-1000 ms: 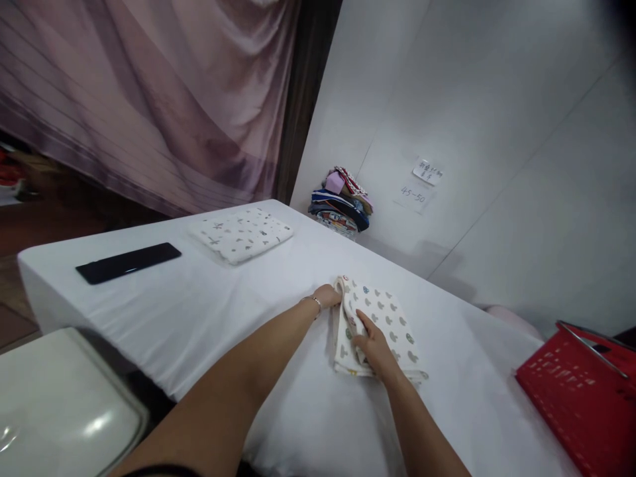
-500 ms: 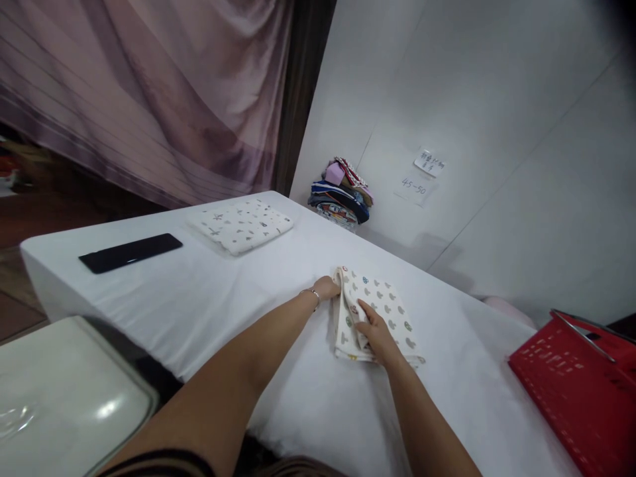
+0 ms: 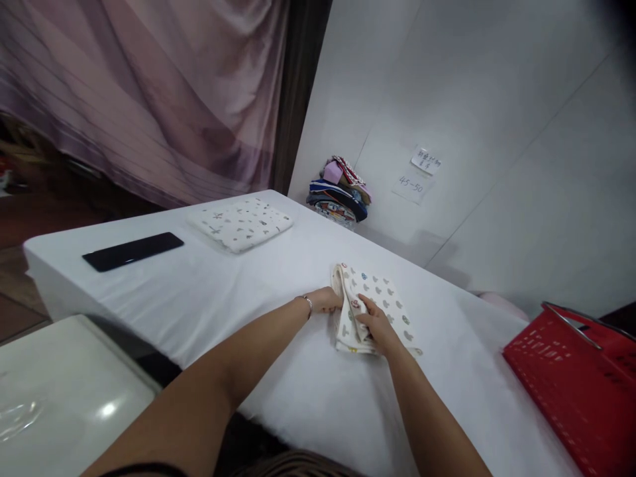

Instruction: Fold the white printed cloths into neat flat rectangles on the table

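A folded cream cloth (image 3: 382, 298) with grey mouse-head prints and a few coloured ones lies on the white-covered table (image 3: 278, 285). My left hand (image 3: 325, 300), a bracelet at its wrist, is closed at the cloth's left folded edge, its fingertips hidden in the layers. My right hand (image 3: 377, 324) pinches a raised flap of the same cloth between thumb and fingers. Farther left on the table rests another folded white cloth (image 3: 243, 225) with small scattered prints.
A black flat object (image 3: 134, 250) lies near the table's left end. Folded clothes (image 3: 340, 192) are stacked by the wall. At right stands a red basket (image 3: 571, 377), and a pale glossy lid (image 3: 64, 397) is at lower left. A pink curtain (image 3: 173, 86) hangs behind.
My left hand has slid a little down and toward me along the cloth's left edge. My right hand keeps its pinch on the flap, nearly in place.
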`<state>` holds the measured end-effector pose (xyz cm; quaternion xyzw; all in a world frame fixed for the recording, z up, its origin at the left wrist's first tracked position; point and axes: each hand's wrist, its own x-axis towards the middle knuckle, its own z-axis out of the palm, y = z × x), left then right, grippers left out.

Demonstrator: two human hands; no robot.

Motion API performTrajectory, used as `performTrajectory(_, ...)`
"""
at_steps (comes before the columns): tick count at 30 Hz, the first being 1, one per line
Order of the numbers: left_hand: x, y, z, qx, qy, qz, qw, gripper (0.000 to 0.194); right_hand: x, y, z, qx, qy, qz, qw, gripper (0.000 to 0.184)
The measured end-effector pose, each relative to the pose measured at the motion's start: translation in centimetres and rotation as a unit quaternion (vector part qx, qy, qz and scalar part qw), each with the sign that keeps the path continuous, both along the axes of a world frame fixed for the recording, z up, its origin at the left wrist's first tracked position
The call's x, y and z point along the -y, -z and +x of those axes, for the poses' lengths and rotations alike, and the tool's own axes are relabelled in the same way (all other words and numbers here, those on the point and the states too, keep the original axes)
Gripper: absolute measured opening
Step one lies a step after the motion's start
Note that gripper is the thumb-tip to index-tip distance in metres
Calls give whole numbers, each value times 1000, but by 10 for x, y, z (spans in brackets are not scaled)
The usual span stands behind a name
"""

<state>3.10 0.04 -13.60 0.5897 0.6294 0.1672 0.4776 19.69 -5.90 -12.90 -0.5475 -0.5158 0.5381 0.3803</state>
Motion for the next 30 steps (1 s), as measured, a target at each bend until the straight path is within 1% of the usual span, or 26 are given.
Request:
performTrajectory(4,8,4,-3,-17,15,7,1000,32,1,-8,-1,-29,-3,-7,1000,78)
performTrajectory(9,14,4,-6,-34,19,44,998,36,1,-16,2,-7,2,8,1000,74)
performTrajectory(13,17,-2,-6,-65,15,72,995,31,-1,-15,7,-28,8,3,1000,73)
performTrajectory(15,20,-6,-5,-85,-1,96,992,25,-3,-12,8,-43,4,2,999,73)
performTrajectory(17,23,-9,-3,-100,-26,127,987,22,-5,-9,8,-36,1,10,999,71)
performTrajectory(19,28,-11,0,-110,-48,155,981,22,-7,-6,6,2,3,31,1000,69)
performTrajectory(21,33,-11,3,-113,-60,170,977,21,-7,-4,2,72,2,57,996,71)
performTrajectory(25,37,-7,6,-91,-44,167,981,14,-9,-2,-5,233,-6,98,967,80)
performTrajectory(27,35,-5,6,-74,-29,164,983,16,-10,-2,-7,258,-2,109,960,76)
performTrajectory(30,27,-2,5,-57,-22,154,986,21,-12,-3,-5,237,15,93,967,68)
